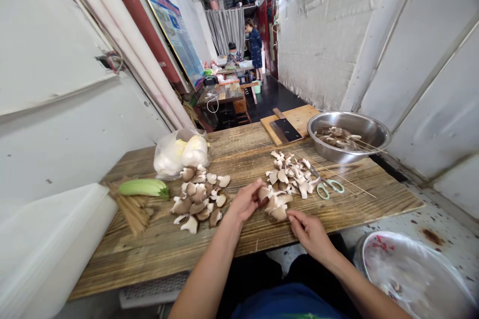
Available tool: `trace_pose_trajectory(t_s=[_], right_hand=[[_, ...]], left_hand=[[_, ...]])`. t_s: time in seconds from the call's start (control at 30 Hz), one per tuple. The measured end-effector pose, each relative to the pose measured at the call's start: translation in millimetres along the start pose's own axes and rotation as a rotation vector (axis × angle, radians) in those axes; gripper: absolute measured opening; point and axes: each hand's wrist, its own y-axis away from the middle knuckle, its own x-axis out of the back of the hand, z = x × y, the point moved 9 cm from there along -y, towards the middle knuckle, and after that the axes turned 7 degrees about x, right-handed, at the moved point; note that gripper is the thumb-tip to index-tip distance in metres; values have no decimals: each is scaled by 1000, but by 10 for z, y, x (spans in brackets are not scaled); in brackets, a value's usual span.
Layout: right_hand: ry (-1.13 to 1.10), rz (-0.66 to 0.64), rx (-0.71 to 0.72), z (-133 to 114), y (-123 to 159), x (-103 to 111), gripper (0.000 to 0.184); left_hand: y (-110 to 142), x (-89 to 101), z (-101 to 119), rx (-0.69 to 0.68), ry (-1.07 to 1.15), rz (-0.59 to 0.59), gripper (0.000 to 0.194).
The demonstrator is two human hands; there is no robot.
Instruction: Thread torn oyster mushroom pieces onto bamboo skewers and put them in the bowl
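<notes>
Between my hands is a small cluster of grey-brown oyster mushrooms [279, 207], just above the wooden table's front part. My left hand [247, 200] pinches an oyster mushroom [265, 193] at the cluster's left side. My right hand [309, 231] is closed at the cluster's right edge, thumb and forefinger together on a mushroom; whether a skewer runs through the pieces is hidden. Just beyond lies a pile of torn oyster mushrooms [290, 171]. Another mushroom pile [200, 199] lies left of my left hand. Scissors [329, 186] with pale green handles rest right of the near pile.
A steel bowl [350, 154] of mushrooms stands back right, with thin skewers [348, 179] nearby. A cleaver [286, 129] lies on a cutting board [305, 118]. Leftward are a plastic bag [168, 157], a green gourd [142, 187] and bundled sticks [134, 214]. A lined bin [415, 274] stands lower right.
</notes>
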Motion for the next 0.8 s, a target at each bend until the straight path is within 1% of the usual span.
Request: trace_pose_trajectory(t_s=[0.07,0.13,0.2,0.23,0.27,0.3,0.33,0.4,0.47,0.53,0.63,0.73,0.8], right_hand=[[19,41,-14,34,69,114,31],[35,84,-39,98,158,229,32],[49,131,-70,184,255,343,33],[57,154,-87,229,302,397,33],[63,173,-104,272,346,447,34],[65,191,-119,310,387,495,35],[64,205,-133,345,423,535,35],[53,210,-156,396,476,580,36],[40,199,-169,425,503,589,36],[35,192,-175,438,506,581,36],[34,197,-172,443,482,559,36],[35,168,-161,436,453,500,36],[34,135,-153,417,435,446,35]], left_hand=[[-75,-4,154,-93,-83,64,28],[-109,-66,347,-271,-266,141,20],[-92,-227,485,-464,-503,180,17],[-80,-314,508,-535,-609,193,15],[-79,-383,500,-574,-696,206,12],[-93,-422,470,-581,-761,230,9],[-116,-429,432,-567,-803,269,13],[-179,-393,355,-517,-849,362,25],[-266,-379,283,-476,-881,395,34],[-368,-402,218,-447,-888,358,34],[-456,-397,192,-444,-791,313,23],[-435,-283,230,-435,-630,317,17],[-399,-142,228,-357,-517,307,18]])
